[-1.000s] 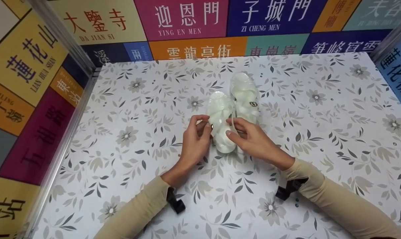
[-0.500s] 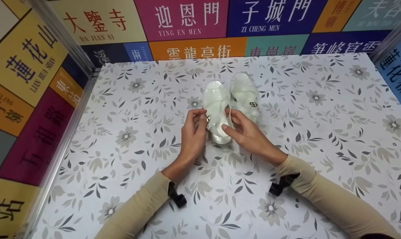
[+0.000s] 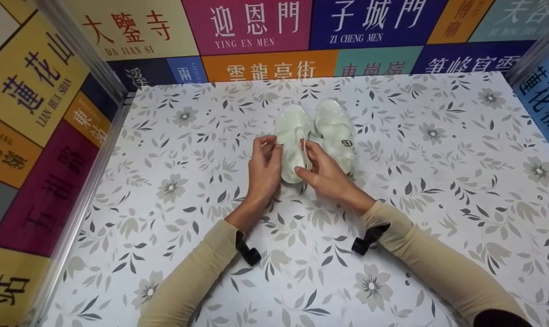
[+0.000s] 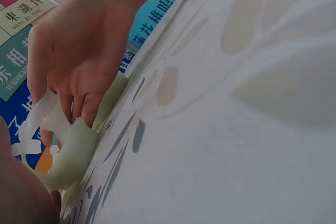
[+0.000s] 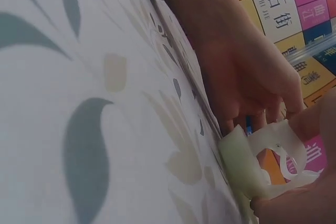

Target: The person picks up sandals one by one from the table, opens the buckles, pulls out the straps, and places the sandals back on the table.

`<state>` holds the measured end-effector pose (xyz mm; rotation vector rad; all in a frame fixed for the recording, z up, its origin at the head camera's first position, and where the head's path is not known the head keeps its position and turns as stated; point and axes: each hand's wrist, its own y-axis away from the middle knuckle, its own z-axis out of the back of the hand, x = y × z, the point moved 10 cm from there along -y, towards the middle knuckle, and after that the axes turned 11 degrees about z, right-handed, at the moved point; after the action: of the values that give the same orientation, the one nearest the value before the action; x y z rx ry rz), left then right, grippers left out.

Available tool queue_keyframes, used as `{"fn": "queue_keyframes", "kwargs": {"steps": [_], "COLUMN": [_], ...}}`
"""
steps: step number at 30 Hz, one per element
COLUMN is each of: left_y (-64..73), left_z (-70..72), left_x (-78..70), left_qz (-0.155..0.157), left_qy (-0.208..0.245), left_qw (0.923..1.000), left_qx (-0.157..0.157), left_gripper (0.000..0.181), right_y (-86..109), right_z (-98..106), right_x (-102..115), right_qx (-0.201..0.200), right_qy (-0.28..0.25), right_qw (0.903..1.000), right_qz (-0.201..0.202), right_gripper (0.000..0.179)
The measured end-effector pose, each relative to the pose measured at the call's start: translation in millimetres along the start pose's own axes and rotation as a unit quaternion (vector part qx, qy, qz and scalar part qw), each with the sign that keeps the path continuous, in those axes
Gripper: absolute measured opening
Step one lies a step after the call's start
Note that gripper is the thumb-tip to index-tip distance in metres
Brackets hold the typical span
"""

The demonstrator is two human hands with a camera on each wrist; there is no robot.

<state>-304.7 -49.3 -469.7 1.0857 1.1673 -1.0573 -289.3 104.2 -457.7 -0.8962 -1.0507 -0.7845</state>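
Observation:
Two pale green, translucent jelly sandals lie side by side, toes away from me. My left hand point(image 3: 264, 170) holds the outer side of the left sandal point(image 3: 292, 120) between thumb and fingers. On its other side, my right hand point(image 3: 327, 177) grips a thin strap near the heel. The right sandal point(image 3: 331, 114) lies just beside it, untouched, with a small gold-and-dark ornament on its strap. Seen low in the left wrist view, the held sandal's heel and loose straps point(image 4: 76, 153) stand between both hands. The right wrist view shows the same heel point(image 5: 239, 163); some fingertips are hidden.
A white cloth with grey leaves and flowers covers the table point(image 3: 188, 272). Colourful panels with Chinese lettering form walls at the back point(image 3: 256, 27), left and right. Black camera mounts point(image 3: 252, 256) hang at both wrists.
Both hands have slid the left sandal away from me and slightly leftward, so its toe is nearly level with the other sandal's. The right sandal has stayed in place.

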Motion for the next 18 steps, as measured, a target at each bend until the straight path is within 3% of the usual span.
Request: {"fn": "queue_keyframes", "kwargs": {"steps": [10, 14, 18], "left_y": [-12.4, -11.3, -7.9], "left_z": [-10.4, -11.4, -13.4], "left_x": [3.2, 5.8, 6.2], "left_qz": [0.011, 0.008, 0.004], "left_qy": [-0.017, -0.03, -0.035], "left_qw": [0.9997, 0.9994, 0.9994], "left_qx": [-0.014, -0.01, 0.002], "left_gripper": [0.031, 0.029, 0.031], "right_y": [-10.0, -8.3, -9.2], "right_z": [9, 10, 9], "right_x": [-10, -17, -20], "right_qx": [-0.026, -0.022, -0.025], "right_qy": [-0.012, 0.008, -0.002], "right_qw": [0.9992, 0.9981, 0.998], "right_qz": [-0.028, -0.056, -0.057], "right_gripper": [0.078, 0.087, 0.092]}}
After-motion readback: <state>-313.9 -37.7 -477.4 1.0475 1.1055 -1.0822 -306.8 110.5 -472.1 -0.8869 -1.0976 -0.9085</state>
